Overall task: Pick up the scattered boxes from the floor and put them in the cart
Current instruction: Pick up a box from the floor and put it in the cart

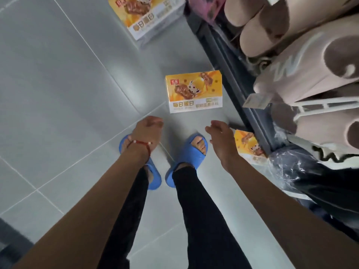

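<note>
Three yellow-and-white boxes lie on the grey tiled floor. The nearest box lies flat just beyond my hands. A second box sits farther off at the top of the view. A third box is partly hidden behind my right hand, against the shelf base. My left hand, with a red string bracelet on its wrist, hangs with loosely curled fingers and holds nothing. My right hand is spread open and empty, a little short of the nearest box. No cart is in view.
A dark shelf unit runs along the right side, loaded with beige slippers and plastic-wrapped dark goods. My feet in blue slippers stand right below my hands. Bare floor tiles stretch to the left.
</note>
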